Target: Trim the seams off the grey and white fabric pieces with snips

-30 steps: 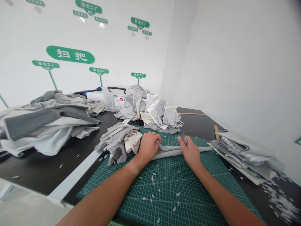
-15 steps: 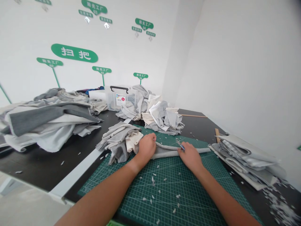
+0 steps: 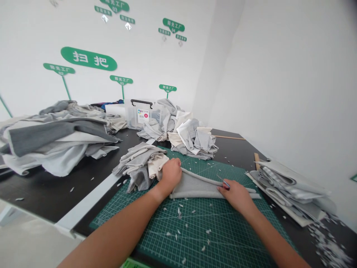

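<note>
Black covers most of the broad surface (image 3: 55, 201), crossed on the left by a white strip (image 3: 92, 201); a green gridded cutting mat (image 3: 156, 238) lies near the middle, dotted with pale scraps (image 3: 208, 231), while more are heaped at the lower right; white walls (image 3: 267, 74) meet in a corner beyond, the one ahead bearing green signs (image 3: 88, 58) with white lettering.

Toward the back stands a clear plastic box (image 3: 131, 115) with a dark handle (image 3: 141, 101) and a label (image 3: 143, 116) on its front; what it holds is too blurred to make out through the wall; just left of it is a pale plain-sided object (image 3: 115, 109), whether a second container I cannot tell.

Cloth lies in a large pile (image 3: 55, 137) on the left, a loose heap (image 3: 192, 137) covering part of the box's front, a smaller bundle (image 3: 139, 160) beside the left hand (image 3: 172, 173), and a folded stack (image 3: 290, 190) on the right.

Across the mat, between the two hands, lies a folded grey cloth (image 3: 199, 184); the left fingers are curled tight on its upper left corner; the right hand (image 3: 235, 193) rests over its right part, fingers closed around a slim blue tool (image 3: 226, 184), its kind unclear.
</note>
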Demonstrator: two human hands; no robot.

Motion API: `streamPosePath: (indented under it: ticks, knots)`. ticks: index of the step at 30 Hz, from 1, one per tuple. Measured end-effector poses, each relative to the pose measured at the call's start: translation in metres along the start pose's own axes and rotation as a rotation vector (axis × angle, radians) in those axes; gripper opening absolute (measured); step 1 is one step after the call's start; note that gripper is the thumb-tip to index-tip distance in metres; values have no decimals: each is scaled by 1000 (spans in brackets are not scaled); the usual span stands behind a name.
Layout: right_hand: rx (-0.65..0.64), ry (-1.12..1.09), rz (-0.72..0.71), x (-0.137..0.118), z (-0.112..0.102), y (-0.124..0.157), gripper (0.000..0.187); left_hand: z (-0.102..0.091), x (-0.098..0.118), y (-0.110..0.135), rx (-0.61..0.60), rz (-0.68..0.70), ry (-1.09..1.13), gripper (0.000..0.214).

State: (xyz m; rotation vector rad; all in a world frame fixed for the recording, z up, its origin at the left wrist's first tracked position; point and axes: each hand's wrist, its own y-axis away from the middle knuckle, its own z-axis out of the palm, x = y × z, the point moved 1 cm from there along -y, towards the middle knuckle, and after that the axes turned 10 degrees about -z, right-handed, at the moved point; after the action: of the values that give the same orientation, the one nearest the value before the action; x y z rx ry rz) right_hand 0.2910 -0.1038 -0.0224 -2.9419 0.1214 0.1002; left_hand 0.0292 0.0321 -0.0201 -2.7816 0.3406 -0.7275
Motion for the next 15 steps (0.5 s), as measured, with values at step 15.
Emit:
streamPosePath:
  ticks: [15]
  knots:
    - [46, 126, 64, -15, -13, 6, 11, -16, 40, 30, -48, 567, 12, 25]
